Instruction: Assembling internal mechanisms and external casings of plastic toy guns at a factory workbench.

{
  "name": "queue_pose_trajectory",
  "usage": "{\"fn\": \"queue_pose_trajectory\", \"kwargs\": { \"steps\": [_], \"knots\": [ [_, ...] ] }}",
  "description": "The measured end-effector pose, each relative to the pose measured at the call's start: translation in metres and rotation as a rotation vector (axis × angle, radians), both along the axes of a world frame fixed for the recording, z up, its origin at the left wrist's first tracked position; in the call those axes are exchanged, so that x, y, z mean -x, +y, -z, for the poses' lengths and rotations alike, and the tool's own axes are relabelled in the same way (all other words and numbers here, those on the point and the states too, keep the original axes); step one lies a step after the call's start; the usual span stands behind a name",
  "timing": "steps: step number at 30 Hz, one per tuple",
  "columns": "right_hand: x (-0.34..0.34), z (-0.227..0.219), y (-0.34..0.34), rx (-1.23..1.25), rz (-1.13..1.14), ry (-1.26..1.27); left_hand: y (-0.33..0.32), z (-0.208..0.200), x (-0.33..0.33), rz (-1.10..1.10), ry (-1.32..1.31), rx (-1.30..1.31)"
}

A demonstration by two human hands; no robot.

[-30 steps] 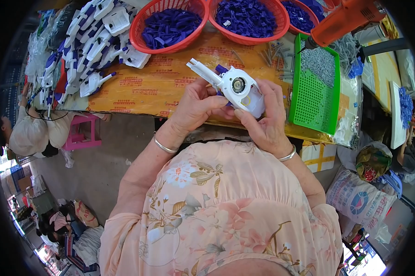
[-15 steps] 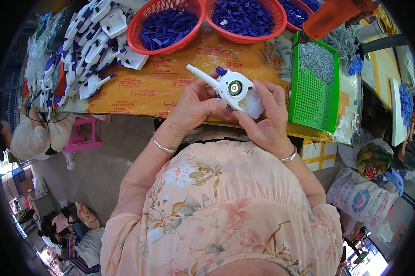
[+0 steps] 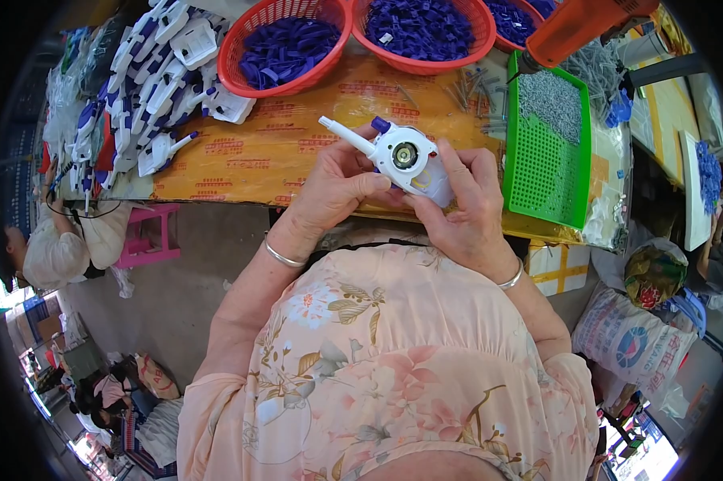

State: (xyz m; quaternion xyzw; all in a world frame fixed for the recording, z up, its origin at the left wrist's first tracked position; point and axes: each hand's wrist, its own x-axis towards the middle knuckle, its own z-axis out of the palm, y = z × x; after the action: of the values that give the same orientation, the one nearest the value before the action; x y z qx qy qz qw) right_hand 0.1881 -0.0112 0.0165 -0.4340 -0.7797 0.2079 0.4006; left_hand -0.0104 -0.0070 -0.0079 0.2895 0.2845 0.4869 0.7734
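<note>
Between both hands, over the table's near edge, is a white plastic toy body point(image 3: 412, 159) with a thin nozzle-like tube pointing up and left, a purple knob and a round dark-and-silver centre. My left hand point(image 3: 347, 176) grips its left side, thumb along the lower edge and fingers tucked behind. On the opposite side my right hand point(image 3: 467, 188) holds the clear-looking lower end between thumb and fingers. The undersides of the body and some of the fingertips are hidden.
Red baskets point(image 3: 341, 48) of purple parts stand at the back. A heap of white-and-purple assemblies point(image 3: 157, 84) lies left. On the right are a green tray point(image 3: 538, 188) of small screws, an orange power driver point(image 3: 574, 36) above it, and loose metal pins point(image 3: 478, 88). Another person point(image 3: 57, 256) sits far left.
The toy body has shifted slightly left, and my right fingers have moved a little along its edge. Both hands keep hold of it.
</note>
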Motion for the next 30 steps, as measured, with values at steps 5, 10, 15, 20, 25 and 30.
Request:
{"fn": "queue_pose_trajectory", "kwargs": {
  "steps": [5, 10, 15, 20, 25, 30],
  "knots": [
    [-0.001, -0.003, -0.001, -0.031, -0.002, -0.026, -0.001, 0.001, 0.000, 0.002, -0.004, -0.014],
    [-0.002, -0.007, -0.002, -0.046, -0.006, -0.052, -0.002, 0.000, -0.001, -0.020, -0.030, -0.033],
    [-0.002, -0.008, -0.004, -0.041, -0.020, -0.082, -0.003, -0.005, -0.007, -0.062, 0.142, -0.141],
    [0.000, -0.007, -0.004, -0.018, -0.023, -0.062, -0.003, -0.018, -0.012, -0.086, 0.201, -0.067],
    [-0.001, -0.014, -0.003, -0.073, -0.009, -0.153, -0.005, -0.016, -0.008, -0.079, 0.235, -0.107],
    [-0.001, -0.003, -0.002, -0.068, -0.022, -0.054, -0.004, -0.014, -0.007, -0.105, 0.264, -0.256]
  ]
}}
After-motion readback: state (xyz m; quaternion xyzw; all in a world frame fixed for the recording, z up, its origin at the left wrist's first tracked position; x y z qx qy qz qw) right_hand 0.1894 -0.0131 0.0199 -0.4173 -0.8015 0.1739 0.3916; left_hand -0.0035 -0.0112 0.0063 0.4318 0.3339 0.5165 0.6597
